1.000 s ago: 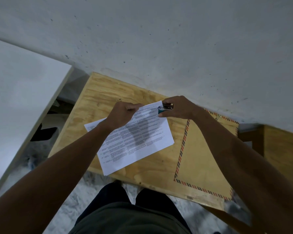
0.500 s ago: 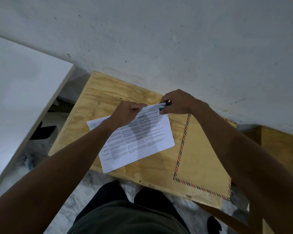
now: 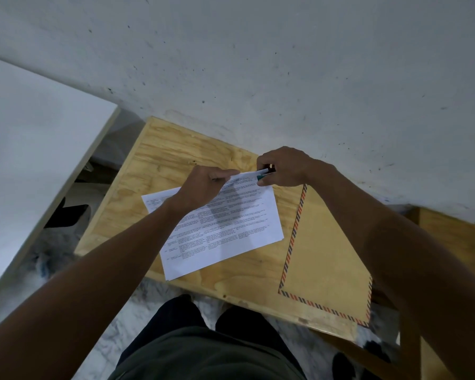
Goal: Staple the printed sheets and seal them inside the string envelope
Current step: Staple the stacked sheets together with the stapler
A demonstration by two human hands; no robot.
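Since a second ago, your right hand (image 3: 283,167) with the stapler (image 3: 265,173) has barely shifted, its fingers gripping it at the sheets' (image 3: 225,231) corner. Your left hand (image 3: 203,187) pinches their top edge; thin paper slides, so hold near the staple.

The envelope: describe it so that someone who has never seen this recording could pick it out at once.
Find the plywood table against the white wall. The envelope lies flat on its right part, beside the printed sheets and partly under the right forearm. Unlike the white sheets, it is tan, with a border of red and dark diagonal stripes.
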